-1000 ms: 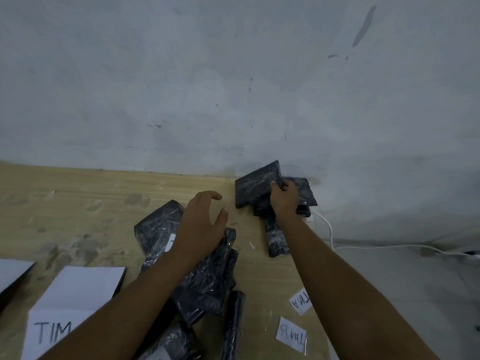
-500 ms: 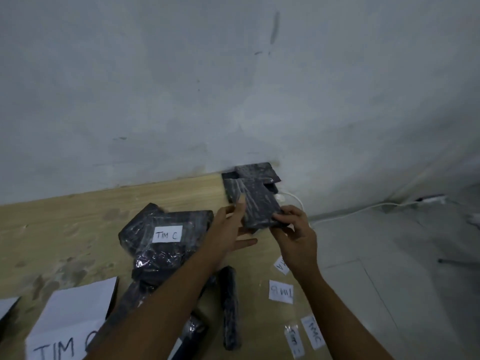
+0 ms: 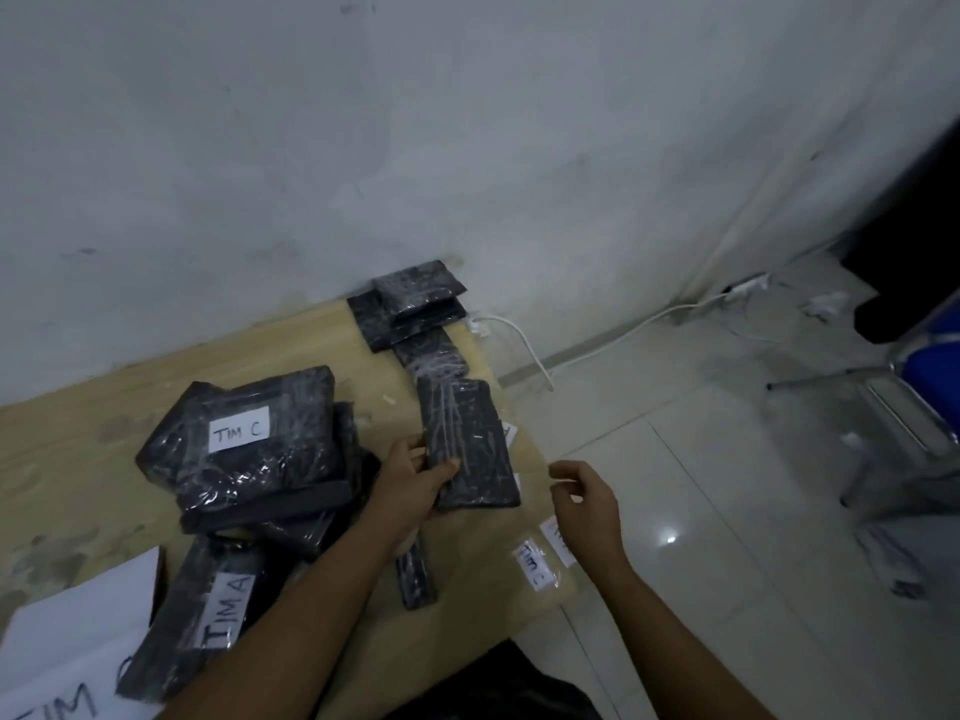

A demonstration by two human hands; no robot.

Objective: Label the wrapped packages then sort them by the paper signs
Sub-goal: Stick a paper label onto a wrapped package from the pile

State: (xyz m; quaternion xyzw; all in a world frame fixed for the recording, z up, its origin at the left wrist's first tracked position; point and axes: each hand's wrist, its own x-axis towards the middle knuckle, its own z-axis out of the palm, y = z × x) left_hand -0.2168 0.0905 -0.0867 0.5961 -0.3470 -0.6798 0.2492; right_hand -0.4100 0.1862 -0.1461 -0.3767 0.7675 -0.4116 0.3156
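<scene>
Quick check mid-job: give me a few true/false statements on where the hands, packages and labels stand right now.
1. The left hand holds a black package. True.
2. That package shows a white label. False: no label shows on its visible face.
3. The pile's top package reads TIM C. True.
4. The loose labels lie on the floor. False: they lie on the table, near its right edge.
5. The right hand grips the held package. False: it is apart from it, above the table's edge.
</scene>
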